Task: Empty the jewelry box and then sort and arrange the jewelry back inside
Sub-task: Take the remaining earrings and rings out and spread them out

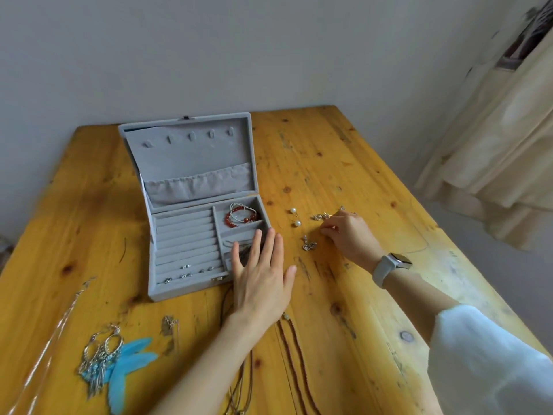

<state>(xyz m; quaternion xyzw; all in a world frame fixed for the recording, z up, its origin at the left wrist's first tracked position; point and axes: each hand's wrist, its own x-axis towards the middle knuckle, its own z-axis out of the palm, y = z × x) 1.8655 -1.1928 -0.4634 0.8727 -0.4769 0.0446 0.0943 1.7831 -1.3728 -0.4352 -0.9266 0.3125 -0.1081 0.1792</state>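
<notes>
Wooden table (344,163), grey wall behind. Box (191,205) open at centre-left: bracelets (241,216) in rear compartment, studs (185,271) in ring rolls. Left hand (260,274) flat, fingers straight, at box's right front corner, holding nothing. Right hand (350,235) curled, apparently pinching a small earring among loose earrings (308,244). Advice: lift one piece only; seat pairs together.

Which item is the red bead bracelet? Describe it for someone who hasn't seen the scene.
Find the open grey jewelry box on the wooden table. In its back right compartment lies the red bead bracelet, tangled with a white cord bracelet. It is the only red thing in the box.
</notes>
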